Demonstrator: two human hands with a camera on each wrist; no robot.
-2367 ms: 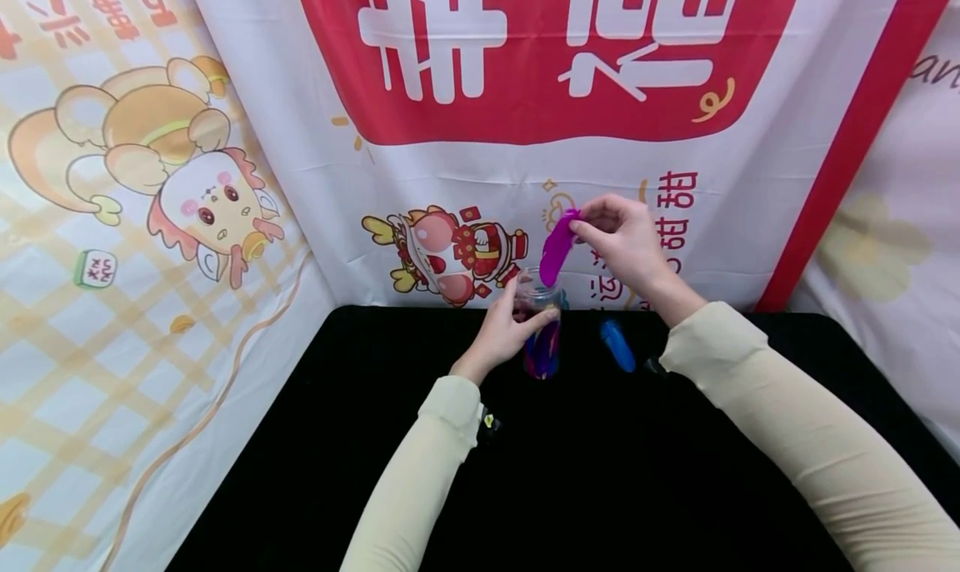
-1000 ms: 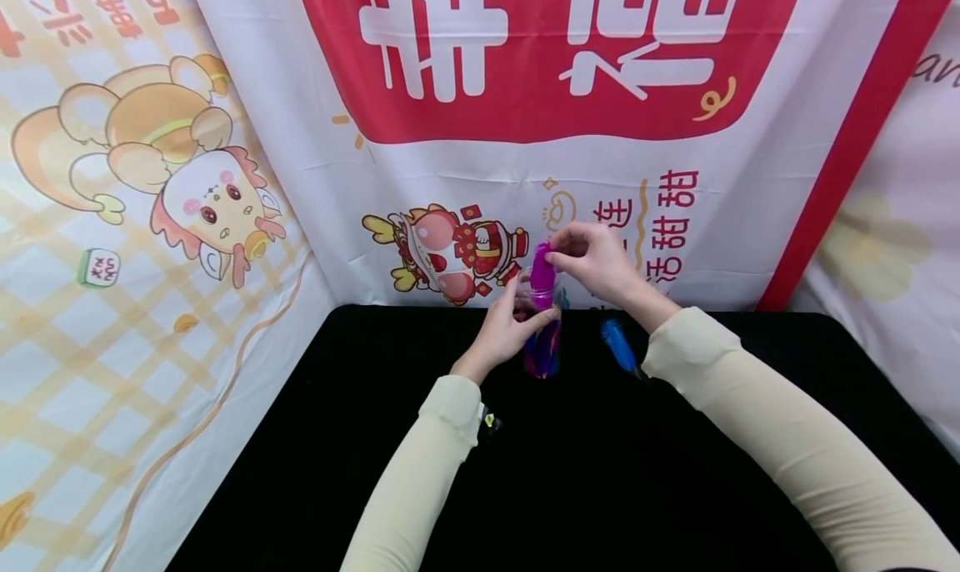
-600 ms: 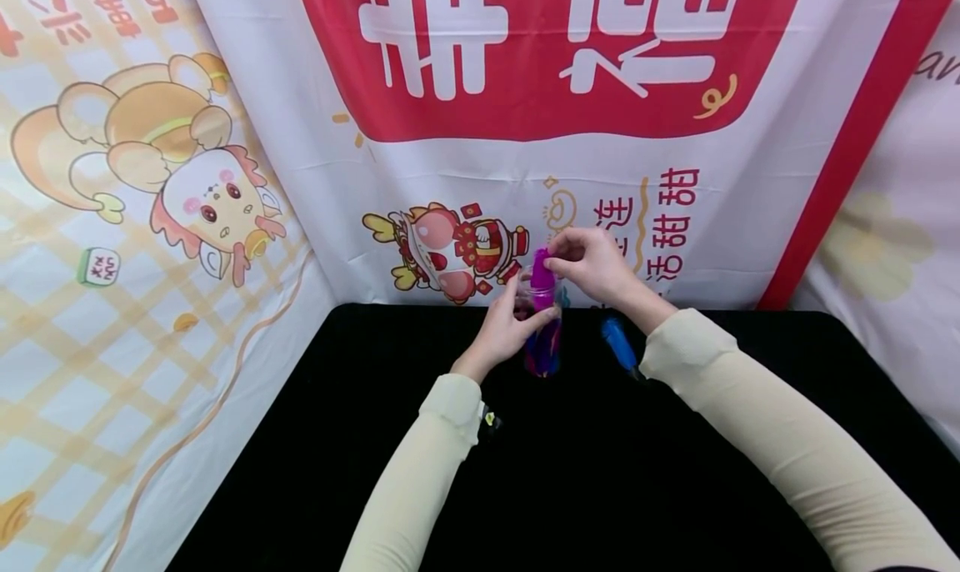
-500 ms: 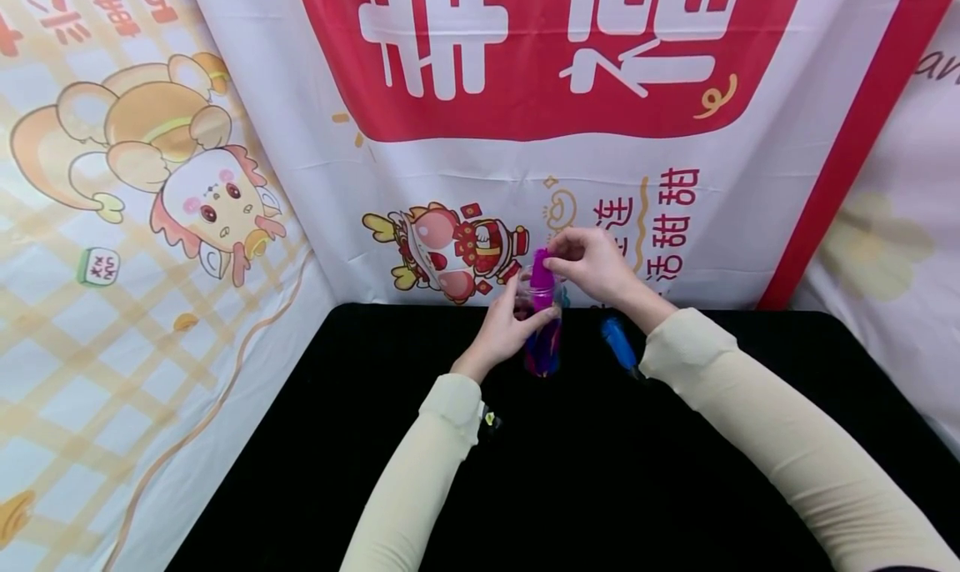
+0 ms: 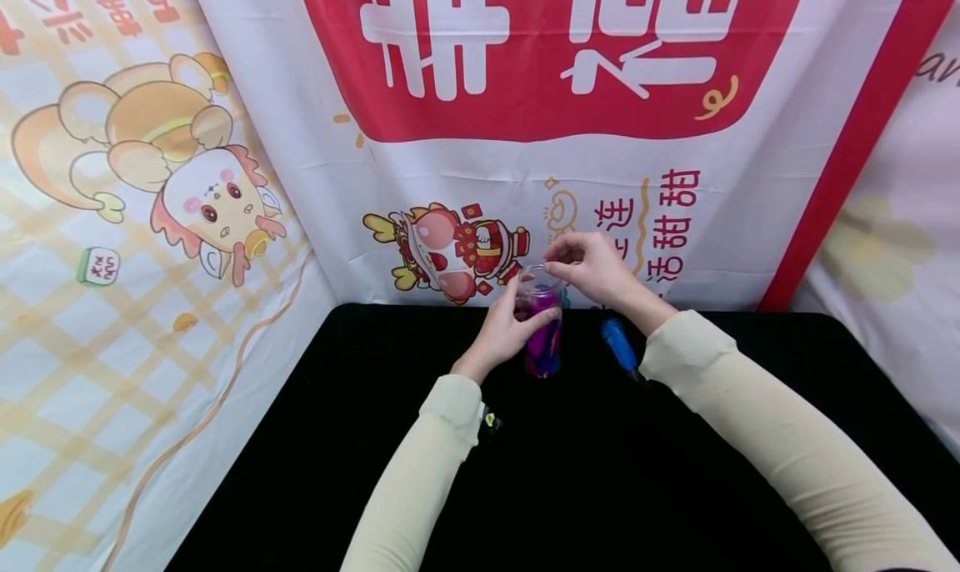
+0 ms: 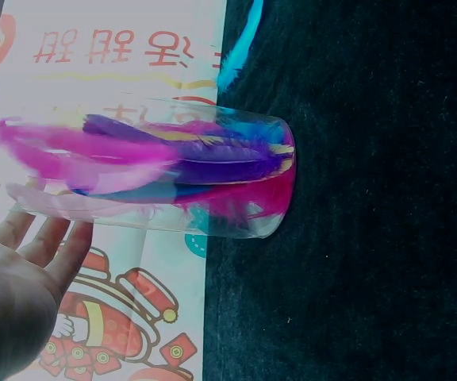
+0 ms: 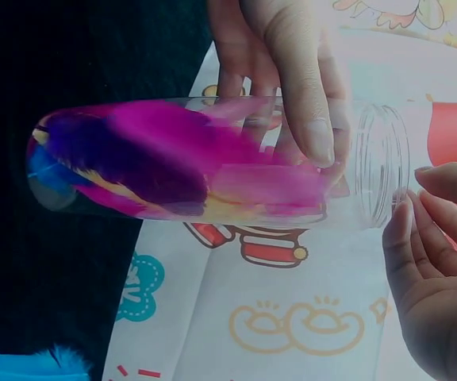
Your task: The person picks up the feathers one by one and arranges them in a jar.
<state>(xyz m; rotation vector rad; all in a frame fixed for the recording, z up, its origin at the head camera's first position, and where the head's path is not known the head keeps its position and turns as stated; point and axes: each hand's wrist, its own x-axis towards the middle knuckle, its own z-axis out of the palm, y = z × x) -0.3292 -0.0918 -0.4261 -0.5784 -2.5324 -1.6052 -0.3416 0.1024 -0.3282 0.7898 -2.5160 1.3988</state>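
A clear jar [image 5: 538,278] with a threaded mouth stands upright near the table's back edge. Inside it are several feathers: magenta [image 7: 165,131], purple [image 6: 220,159], blue and pale yellow ones. My left hand [image 5: 504,323] grips the jar around its upper part, the thumb across the near side. Just at the rim [image 7: 383,163] is my right hand [image 5: 592,265], its fingertips close together with no feather visible between them; whether they touch the glass I cannot tell. The newest magenta feather [image 6: 86,155] lies wholly below the mouth.
A blue feather [image 5: 618,345] lies on the black table [image 5: 570,489], right of the jar. Behind the table's back edge hangs a printed cloth [image 5: 450,172], and a patterned one [image 5: 90,305] hangs at the left. A small black device [image 5: 490,422] sits at the left wrist.
My right hand has brought a magenta feather over the jar, lowered it in and let go of it. The feather has dropped inside. My left hand has stayed around the jar.
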